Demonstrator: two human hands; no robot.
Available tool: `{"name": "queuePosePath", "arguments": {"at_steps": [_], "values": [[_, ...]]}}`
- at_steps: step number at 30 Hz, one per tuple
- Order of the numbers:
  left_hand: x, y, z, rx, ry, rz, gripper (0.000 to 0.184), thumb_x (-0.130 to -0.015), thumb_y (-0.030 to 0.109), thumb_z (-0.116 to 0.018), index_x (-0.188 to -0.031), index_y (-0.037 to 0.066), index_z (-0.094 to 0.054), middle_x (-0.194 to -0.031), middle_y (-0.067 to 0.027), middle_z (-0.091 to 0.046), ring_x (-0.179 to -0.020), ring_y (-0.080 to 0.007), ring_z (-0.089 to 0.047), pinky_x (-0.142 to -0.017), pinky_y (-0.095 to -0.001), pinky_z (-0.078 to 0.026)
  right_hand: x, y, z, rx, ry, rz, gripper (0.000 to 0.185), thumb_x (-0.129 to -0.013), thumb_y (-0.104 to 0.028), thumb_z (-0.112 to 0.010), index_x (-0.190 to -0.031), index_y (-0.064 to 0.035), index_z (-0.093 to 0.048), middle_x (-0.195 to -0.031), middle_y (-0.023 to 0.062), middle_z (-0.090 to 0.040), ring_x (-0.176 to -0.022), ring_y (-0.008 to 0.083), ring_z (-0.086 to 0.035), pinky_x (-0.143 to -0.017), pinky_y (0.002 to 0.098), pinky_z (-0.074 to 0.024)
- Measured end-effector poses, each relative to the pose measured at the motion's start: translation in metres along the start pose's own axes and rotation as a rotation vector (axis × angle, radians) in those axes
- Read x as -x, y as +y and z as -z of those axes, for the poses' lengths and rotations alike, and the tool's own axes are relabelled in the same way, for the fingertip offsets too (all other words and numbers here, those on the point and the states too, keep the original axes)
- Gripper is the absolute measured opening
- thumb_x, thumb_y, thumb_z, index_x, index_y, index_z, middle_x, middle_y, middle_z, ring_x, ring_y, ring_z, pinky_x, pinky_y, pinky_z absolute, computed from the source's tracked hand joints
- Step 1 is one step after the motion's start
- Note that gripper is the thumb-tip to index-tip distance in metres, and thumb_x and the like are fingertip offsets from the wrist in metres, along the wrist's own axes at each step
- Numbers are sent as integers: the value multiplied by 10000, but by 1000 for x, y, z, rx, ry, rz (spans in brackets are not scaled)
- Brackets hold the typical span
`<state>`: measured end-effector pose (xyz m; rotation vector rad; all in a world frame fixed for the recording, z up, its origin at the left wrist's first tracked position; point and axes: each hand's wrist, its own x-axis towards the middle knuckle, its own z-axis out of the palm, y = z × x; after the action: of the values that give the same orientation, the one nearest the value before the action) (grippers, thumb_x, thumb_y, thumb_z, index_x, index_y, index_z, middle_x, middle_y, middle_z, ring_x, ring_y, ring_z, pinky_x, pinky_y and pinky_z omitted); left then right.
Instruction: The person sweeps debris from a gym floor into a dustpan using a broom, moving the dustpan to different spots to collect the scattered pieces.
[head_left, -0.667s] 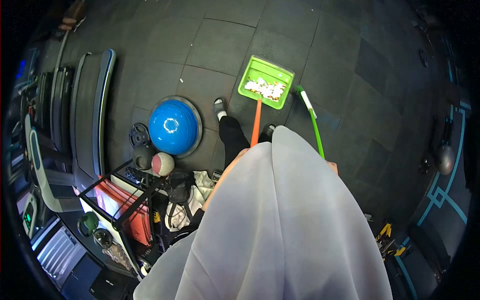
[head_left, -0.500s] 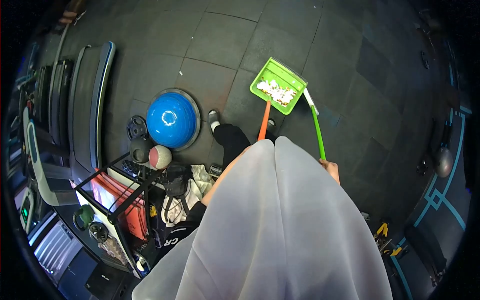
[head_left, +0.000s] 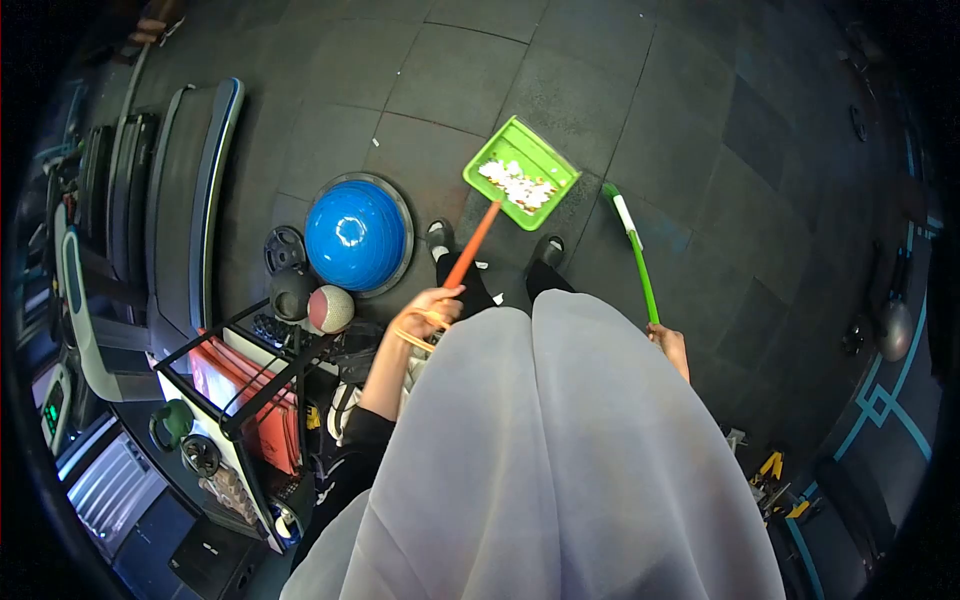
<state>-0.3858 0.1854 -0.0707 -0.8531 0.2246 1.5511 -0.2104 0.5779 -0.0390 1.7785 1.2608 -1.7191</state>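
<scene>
My left hand [head_left: 432,305] is closed around the orange handle of a long-handled green dustpan [head_left: 553,160], with a yellowish loop hanging at the wrist. White scraps [head_left: 518,186] mixed with reddish-brown bits lie inside the pan. On the right, my right hand [head_left: 668,343] grips the top of a bright green stick, the handle of a broom [head_left: 642,265] with a white and green head. The broom head is apart from the dustpan, to its right. A grey garment [head_left: 560,440] covers much of the lower view.
A blue balance dome [head_left: 355,235] sits left of my feet, beside a ball [head_left: 331,309] and a weight plate [head_left: 284,250]. A black-framed rack [head_left: 235,400] and treadmills [head_left: 215,180] stand further left. Yellow-handled tools [head_left: 770,466] lie at lower right. Small white scraps dot the dark tiles.
The dustpan has shifted left, away from the broom head. My left hand, hidden before, now shows on the orange handle. The broom head has swung slightly, and more of both feet shows.
</scene>
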Motion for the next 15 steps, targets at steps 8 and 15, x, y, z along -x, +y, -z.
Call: {"name": "queuePosePath", "arguments": {"at_steps": [8, 15], "values": [[60, 85, 32, -71, 195, -109, 41, -701, 41, -454, -696, 33, -414, -516, 4, -398, -426, -94, -396, -383, -194, -360, 27, -8, -27, 309, 33, 71, 138, -685, -98, -519, -601, 3, -476, -473, 41, -446, -335, 98, -394, -317, 220, -306], [107, 167, 51, -352, 501, -135, 136, -672, 57, -470, -557, 64, -398, -456, 12, -404, -356, -90, -390, -326, -181, -337, 54, 4, -31, 736, -14, 220, 232, -758, -164, -474, -692, 57, -504, -461, 50, -444, -327, 106, -417, -301, 234, -328]]}}
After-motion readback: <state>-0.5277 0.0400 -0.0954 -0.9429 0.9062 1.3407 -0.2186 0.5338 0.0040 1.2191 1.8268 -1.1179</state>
